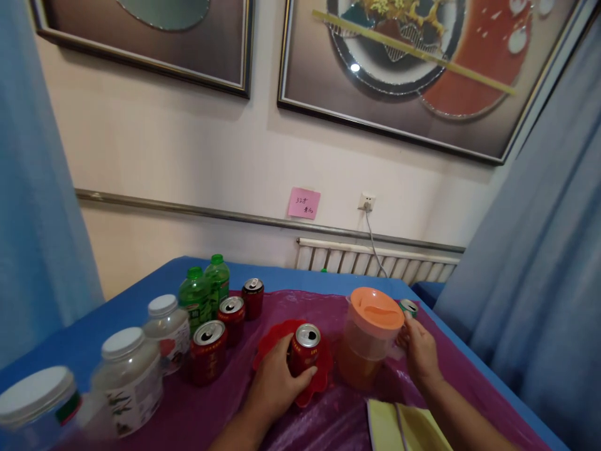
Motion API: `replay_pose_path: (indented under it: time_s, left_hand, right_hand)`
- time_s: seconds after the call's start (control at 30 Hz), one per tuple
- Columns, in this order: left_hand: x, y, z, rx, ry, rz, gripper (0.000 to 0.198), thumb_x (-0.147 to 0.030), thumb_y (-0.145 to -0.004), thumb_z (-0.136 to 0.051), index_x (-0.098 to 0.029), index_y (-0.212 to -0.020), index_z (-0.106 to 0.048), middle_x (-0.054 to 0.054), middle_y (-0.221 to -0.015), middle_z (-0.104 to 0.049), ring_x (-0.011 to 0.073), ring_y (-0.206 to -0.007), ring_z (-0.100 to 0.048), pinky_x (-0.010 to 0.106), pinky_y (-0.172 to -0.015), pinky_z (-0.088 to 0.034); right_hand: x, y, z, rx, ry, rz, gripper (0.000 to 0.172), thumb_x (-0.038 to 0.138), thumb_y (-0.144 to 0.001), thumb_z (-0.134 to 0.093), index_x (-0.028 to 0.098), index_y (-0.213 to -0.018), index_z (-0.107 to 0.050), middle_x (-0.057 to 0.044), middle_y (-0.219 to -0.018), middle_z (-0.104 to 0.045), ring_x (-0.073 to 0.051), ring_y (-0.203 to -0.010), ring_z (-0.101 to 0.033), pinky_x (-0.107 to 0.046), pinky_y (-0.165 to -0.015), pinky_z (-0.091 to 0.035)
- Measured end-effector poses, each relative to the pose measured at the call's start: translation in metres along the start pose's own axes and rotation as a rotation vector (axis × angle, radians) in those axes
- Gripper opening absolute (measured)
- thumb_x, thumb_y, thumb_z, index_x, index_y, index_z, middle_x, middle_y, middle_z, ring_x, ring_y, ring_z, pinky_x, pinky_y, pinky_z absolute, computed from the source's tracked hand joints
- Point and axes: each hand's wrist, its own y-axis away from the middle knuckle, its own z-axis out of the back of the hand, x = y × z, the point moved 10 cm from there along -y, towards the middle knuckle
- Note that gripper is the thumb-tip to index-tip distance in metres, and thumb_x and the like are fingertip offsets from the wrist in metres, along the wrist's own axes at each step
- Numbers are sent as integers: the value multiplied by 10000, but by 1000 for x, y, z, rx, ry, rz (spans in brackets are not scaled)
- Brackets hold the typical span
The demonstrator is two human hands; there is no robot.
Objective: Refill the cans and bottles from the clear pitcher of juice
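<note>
I have the left hand (275,383) curled around a red can (303,356), thumb across its near side, fingers at its left, the opened top above them. The can is upright over the red dish (267,338); I can't tell if they touch. My right hand (421,352) is closed on the handle side of the pitcher (364,354). 3 other red cans (208,357) stand left.

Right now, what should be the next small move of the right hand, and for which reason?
Probably the right hand should lift the pitcher slightly toward the red can: its grip seems to be at the pitcher's handle side, orange liquid is inside, and the left hand holds the can with its opening up, at the red dish.
</note>
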Motion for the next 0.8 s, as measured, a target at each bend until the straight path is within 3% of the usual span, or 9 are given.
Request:
replay_pose_path:
  time_s: [0.1, 0.2, 0.33, 0.4, 0.5, 0.57, 0.67, 0.8]
  left_hand:
    - [-2, -2, 0, 1, 19, -21, 609, -290, -704, -748, -216, -1283, -574, 82, -1293, -710, 269, -1199, -669, 401, -1053, -507]
    - [-4, -3, 3, -18, 32, -38, 609, -328, -717, -739, -214, -1292, -571, 79, -1284, -715, 267, -1169, -688, 397, -1029, -534]
    - [-8, -3, 10, -95, -14, -85, 597, -356, -712, -728, -213, -1276, -595, 81, -1271, -726, 288, -1166, -691, 432, -1040, -537]
    - [-10, -2, 13, -124, -42, -108, 606, -393, -716, -723, -202, -1277, -598, 97, -1272, -724, 303, -1173, -687, 454, -1047, -536]
    - [-16, 3, 11, -122, -66, -168, 618, -444, -733, -713, -202, -1289, -592, 109, -1289, -714, 312, -1188, -677, 468, -1056, -533]
    - [-24, 8, 8, -102, -77, -235, 629, -450, -716, -731, -221, -1287, -598, 100, -1292, -713, 315, -1189, -676, 467, -1061, -534]
    - [-32, 15, -2, -23, -105, -321, 666, -465, -666, -791, -274, -1281, -620, 74, -1291, -720, 325, -1189, -678, 447, -1062, -542]
    - [-30, 24, -20, 95, -111, -412, 750, -500, -630, -812, -321, -1330, -614, 58, -1332, -705, 333, -1197, -679, 419, -1060, -549]
  right_hand:
    - [-7, 3, 3, 2, -70, -108, 572, 764, -770, -614, 243, -633, -420, 87, -522, -358, -108, -463, -356, -247, -451, -339]
    - [-4, 4, 12, -23, -1, -108, 541, 745, -782, -609, 217, -709, -521, 43, -617, -498, -144, -574, -474, -262, -536, -416]
    - [25, 32, 57, -357, 99, 119, 496, 640, -822, -631, 203, -1052, -582, -55, -1041, -628, -231, -973, -602, -340, -851, -504]
    - [45, 61, 62, -377, 88, 298, 447, 517, -870, -645, 215, -1184, -544, -100, -1232, -583, -262, -1153, -570, -391, -979, -472]
    - [55, 101, 20, -43, 165, 389, 369, 356, -907, -654, 246, -1249, -570, -121, -1286, -603, -282, -1183, -591, -406, -965, -507]
    - [50, 129, -18, 192, 209, 396, 449, 324, -888, -685, 284, -1319, -567, -104, -1332, -620, -305, -1248, -582, -442, -1018, -502]
    - [35, 152, -56, 303, 146, 351, 704, 393, -768, -794, 304, -1413, -525, -93, -1442, -574, -380, -1341, -518, -519, -1092, -462]
    - [20, 158, -89, 380, 80, 229, 927, 385, -621, -886, 322, -1456, -487, -87, -1447, -579, -405, -1316, -539, -544, -1102, -454]
